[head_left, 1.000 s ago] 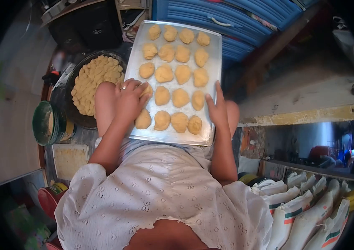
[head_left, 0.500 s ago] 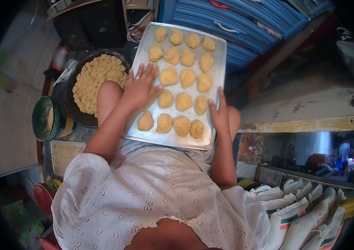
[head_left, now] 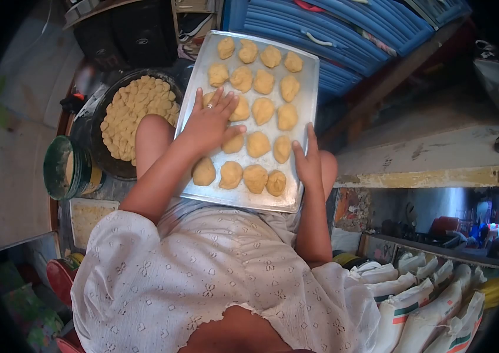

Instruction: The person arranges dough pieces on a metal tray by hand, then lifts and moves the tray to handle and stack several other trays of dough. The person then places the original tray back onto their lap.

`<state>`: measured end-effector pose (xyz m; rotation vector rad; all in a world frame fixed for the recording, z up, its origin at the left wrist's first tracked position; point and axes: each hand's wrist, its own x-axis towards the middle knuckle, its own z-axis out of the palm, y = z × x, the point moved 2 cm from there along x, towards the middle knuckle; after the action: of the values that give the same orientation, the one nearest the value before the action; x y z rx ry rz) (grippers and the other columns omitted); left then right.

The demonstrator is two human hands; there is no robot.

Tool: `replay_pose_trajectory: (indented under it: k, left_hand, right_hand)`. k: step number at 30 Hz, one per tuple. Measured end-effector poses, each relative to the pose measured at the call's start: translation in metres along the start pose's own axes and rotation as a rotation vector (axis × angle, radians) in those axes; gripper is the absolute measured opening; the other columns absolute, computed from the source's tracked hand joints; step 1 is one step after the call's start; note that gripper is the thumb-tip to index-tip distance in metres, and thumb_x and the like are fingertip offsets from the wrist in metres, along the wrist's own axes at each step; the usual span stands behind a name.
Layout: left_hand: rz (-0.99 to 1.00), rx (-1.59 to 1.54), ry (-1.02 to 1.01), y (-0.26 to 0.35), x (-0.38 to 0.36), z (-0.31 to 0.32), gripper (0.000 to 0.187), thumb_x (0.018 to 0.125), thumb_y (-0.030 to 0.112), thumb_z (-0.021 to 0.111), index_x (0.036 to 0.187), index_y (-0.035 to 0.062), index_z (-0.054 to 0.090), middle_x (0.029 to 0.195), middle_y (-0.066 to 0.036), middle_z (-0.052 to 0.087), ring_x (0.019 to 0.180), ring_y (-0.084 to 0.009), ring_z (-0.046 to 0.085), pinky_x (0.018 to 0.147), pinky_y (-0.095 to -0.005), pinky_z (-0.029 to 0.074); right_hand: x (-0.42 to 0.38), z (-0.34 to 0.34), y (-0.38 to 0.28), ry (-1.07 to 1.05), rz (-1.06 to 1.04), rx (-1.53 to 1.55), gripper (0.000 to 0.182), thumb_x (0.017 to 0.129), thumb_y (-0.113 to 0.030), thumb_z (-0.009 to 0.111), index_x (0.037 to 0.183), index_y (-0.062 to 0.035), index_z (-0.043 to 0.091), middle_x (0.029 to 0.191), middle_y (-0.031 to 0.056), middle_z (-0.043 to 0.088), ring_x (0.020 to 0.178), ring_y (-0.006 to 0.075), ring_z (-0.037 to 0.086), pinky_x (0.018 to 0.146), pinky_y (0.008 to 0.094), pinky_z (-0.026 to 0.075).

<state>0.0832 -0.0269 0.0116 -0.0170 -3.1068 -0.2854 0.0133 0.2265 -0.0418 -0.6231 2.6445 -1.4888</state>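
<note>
A metal baking tray [head_left: 243,198] lies across my lap, with rows of rounded yellow dough balls [head_left: 258,144] on it. My left hand [head_left: 207,128] is over the tray's left side, palm down with its fingers spread. It partly covers dough balls in the third and fourth rows; a ring shows on one finger. Whether the palm presses on a dough ball is hidden. At the tray's right edge, my right hand [head_left: 309,165] grips the rim, its thumb on the top side and a finger stretched along the edge.
Left of my knee stands a wide dark basin [head_left: 108,159] heaped with dough pieces [head_left: 138,112]. A green bucket [head_left: 61,167] and a pale shallow tray [head_left: 91,215] sit nearby. Blue drawers [head_left: 314,35] rise beyond the tray. White sacks [head_left: 426,312] stand at lower right.
My left hand has shifted to the right from the tray's left side, now farther over the dough balls. The right hand and the tray have hardly moved.
</note>
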Motion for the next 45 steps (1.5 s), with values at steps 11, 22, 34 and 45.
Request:
replay_pose_trajectory:
  k: [11,22,34,45]
  left_hand:
    - [-0.320,-0.602,0.414,-0.080,-0.037,0.030,0.068,0.087,0.043,0.049,0.139,0.0070,0.024,0.144,-0.027,0.013,0.136,-0.0345,0.009,0.109,-0.0446,0.008]
    - [-0.612,-1.985,-0.048,-0.077,-0.049,0.064,0.064,0.091,0.054,0.032,0.125,0.0001,0.046,0.126,-0.017,0.047,0.112,-0.0254,0.046,0.094,-0.0334,0.035]
    - [-0.446,-1.538,0.141,-0.060,-0.113,0.049,0.072,0.092,0.050,0.034,0.135,-0.0063,0.025,0.143,-0.019,0.024,0.131,-0.0266,0.024,0.106,-0.0318,0.019]
    - [-0.424,-1.021,0.198,-0.051,-0.133,0.044,0.074,0.086,0.045,0.051,0.131,-0.0106,0.030,0.128,-0.031,0.039,0.121,-0.0371,0.039,0.101,-0.0358,0.030]
  right_hand:
    - [0.001,-0.012,0.020,0.182,0.347,0.207,0.055,0.084,-0.044,0.053,0.118,0.0001,0.054,0.086,0.0167,0.065,0.076,0.0196,0.061,0.069,0.0322,0.045]
    - [0.007,-0.003,-0.001,0.169,0.784,0.686,0.071,0.077,-0.050,0.063,0.113,0.0098,0.052,0.109,0.0172,0.059,0.092,0.0260,0.059,0.080,0.0344,0.046]
    - [-0.005,-0.011,0.041,0.127,0.599,0.681,0.051,0.090,-0.036,0.051,0.109,0.0110,0.051,0.106,0.0189,0.057,0.091,0.0250,0.057,0.080,0.0367,0.045]
    - [-0.028,-0.018,0.014,0.044,0.291,0.385,0.040,0.087,-0.029,0.055,0.107,0.0054,0.052,0.100,0.0111,0.056,0.088,0.0190,0.051,0.079,0.0331,0.041]
